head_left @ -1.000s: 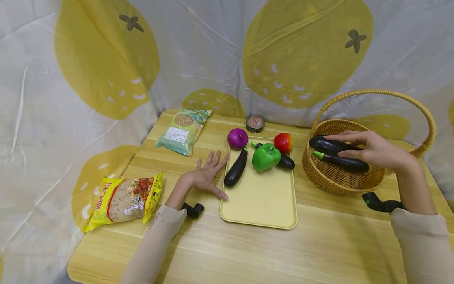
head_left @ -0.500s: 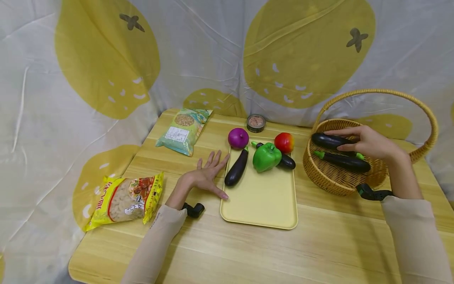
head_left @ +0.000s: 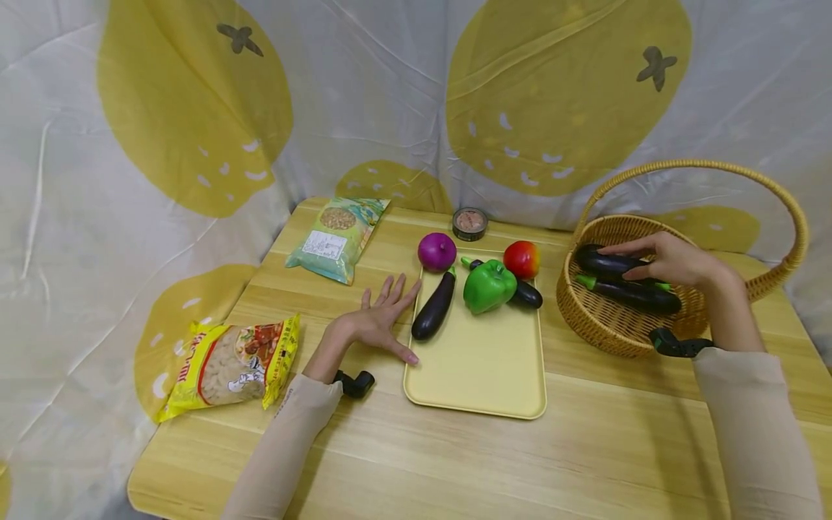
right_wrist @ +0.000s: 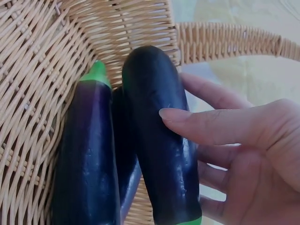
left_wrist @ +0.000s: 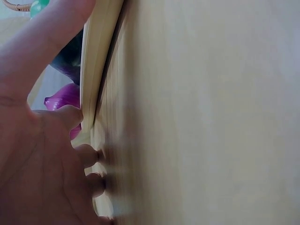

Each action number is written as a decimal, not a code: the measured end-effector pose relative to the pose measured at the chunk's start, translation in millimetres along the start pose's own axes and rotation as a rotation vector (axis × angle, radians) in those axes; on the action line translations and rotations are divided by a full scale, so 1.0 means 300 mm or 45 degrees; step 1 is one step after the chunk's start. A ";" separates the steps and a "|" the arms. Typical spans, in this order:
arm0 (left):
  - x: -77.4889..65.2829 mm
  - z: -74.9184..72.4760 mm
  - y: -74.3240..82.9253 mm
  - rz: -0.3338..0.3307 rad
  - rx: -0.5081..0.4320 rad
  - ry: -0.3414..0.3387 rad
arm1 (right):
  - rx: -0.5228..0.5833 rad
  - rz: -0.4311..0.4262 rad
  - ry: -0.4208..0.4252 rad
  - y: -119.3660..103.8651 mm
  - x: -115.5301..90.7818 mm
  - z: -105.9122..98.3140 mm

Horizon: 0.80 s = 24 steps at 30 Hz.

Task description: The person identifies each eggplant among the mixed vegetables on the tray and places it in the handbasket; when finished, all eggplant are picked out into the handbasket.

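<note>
My right hand [head_left: 682,261] holds a dark eggplant [head_left: 598,261] in the wicker basket [head_left: 585,321]. In the right wrist view its thumb lies across the eggplant [right_wrist: 161,126] and the other fingers pass behind. Beside it rests a second eggplant [head_left: 633,295] with a green cap; part of another eggplant [right_wrist: 124,136] shows between and beneath them. My left hand [head_left: 377,323], fingers spread, touches the left rim of a pale yellow tray [head_left: 477,375]. That tray bears an eggplant [head_left: 433,307] near the hand, a green bell pepper [head_left: 489,287] and a further eggplant [head_left: 528,295] partly behind the pepper.
A purple onion [head_left: 437,251] and a red fruit [head_left: 522,258] sit at the tray's far corners. Behind stands a small round tin [head_left: 469,224]. Two food bags, one green [head_left: 338,242] and one yellow [head_left: 234,365], lie left. The basket's tall handle [head_left: 698,165] arches over it.
My right wrist has swung left and the held eggplant has shifted slightly right within the basket, its green end now showing beyond the fingers. My left hand stays in place.
</note>
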State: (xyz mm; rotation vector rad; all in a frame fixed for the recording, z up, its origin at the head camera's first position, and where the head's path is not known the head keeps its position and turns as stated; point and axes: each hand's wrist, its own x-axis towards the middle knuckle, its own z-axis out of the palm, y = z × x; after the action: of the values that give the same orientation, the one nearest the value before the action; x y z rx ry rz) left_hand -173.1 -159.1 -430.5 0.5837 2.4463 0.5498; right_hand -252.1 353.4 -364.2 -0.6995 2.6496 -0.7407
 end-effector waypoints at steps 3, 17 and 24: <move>-0.003 -0.003 0.001 -0.002 0.006 -0.002 | -0.035 -0.020 -0.014 0.011 0.012 0.000; 0.005 0.006 -0.009 0.011 0.005 0.005 | 0.010 0.127 -0.111 0.058 0.067 0.002; 0.001 0.001 -0.006 0.005 0.007 0.005 | 0.056 0.220 -0.116 0.067 0.071 -0.005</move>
State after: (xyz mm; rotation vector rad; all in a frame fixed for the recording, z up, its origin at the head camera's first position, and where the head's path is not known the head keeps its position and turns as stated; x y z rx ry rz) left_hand -173.6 -160.2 -431.8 0.5908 2.4514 0.5463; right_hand -278.0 357.9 -377.3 -0.4733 2.5633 -0.6992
